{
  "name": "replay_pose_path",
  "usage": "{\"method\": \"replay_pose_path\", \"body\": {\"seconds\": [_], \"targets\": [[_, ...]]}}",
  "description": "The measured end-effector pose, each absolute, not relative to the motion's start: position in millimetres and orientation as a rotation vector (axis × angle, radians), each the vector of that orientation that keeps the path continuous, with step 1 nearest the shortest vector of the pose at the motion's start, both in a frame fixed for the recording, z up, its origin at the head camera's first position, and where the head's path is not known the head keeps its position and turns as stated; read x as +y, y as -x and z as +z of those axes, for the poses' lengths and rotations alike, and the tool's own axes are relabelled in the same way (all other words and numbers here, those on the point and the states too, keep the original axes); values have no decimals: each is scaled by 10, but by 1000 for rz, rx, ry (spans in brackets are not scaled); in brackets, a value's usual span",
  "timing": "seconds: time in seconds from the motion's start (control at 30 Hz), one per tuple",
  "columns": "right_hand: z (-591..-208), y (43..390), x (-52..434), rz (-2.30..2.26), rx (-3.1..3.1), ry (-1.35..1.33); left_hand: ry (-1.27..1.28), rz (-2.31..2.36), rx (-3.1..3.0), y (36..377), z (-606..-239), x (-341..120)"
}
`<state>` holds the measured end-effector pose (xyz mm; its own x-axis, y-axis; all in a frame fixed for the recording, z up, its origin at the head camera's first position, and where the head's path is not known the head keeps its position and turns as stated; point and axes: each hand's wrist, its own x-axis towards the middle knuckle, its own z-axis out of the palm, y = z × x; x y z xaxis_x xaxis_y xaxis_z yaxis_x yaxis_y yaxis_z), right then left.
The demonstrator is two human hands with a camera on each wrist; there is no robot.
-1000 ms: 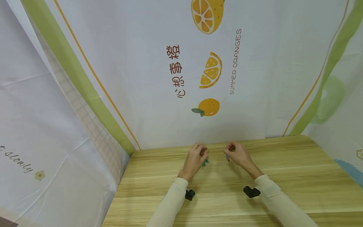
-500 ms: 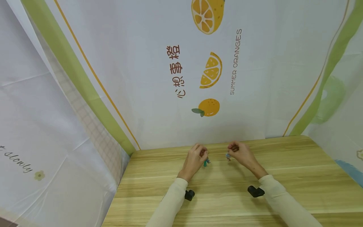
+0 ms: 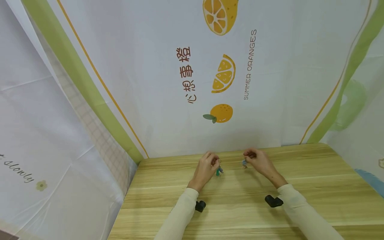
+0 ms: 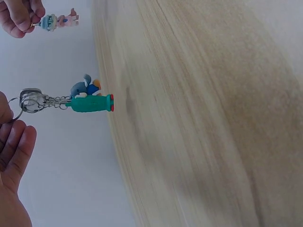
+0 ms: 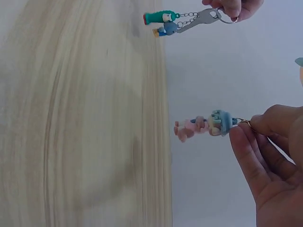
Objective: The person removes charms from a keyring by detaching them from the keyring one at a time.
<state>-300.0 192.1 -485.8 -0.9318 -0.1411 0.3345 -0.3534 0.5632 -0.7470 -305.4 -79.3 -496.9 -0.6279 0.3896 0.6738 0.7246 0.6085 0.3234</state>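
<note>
A light wooden tabletop [image 3: 240,206] with a streaked grain is enclosed on three sides by hung white cloth. The back cloth [image 3: 150,83] is printed with oranges, orange slices, Chinese characters and the words "SUMMER ORANGES", and is bordered by green and orange stripes; the left cloth carries a small flower and the word "slowly".

Two keychains are seen, one in each hand, and both are held above the far part of the table, near the back cloth. Two cream sleeves are visible, and a small black camera mount [image 3: 200,206] is worn under each wrist.

The left hand [image 3: 206,168] is curled, and the metal split ring of the green keychain [image 4: 90,103] is pinched at its fingertips. From the ring a short chain hangs, carrying a teal bottle-shaped charm with a red end and a small blue bird-like figure; the charm's exact shape cannot be made out from the head view.

The right hand [image 3: 258,161] is likewise curled, with thumb and forefinger pressed together on the ring of the pink keychain [image 5: 203,126]. A small pink figure with a pale blue cap dangles from it.

The two hands are held apart at about the same height, and the keychains hang between them without touching each other.
</note>
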Motion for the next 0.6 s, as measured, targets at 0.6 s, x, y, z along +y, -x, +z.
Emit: {"method": "replay_pose_path", "body": {"seconds": [0.6], "targets": [[-4766,2975,2109,1241,-2554,-425,863,-832,-2308,3033,-4935,-821]]}}
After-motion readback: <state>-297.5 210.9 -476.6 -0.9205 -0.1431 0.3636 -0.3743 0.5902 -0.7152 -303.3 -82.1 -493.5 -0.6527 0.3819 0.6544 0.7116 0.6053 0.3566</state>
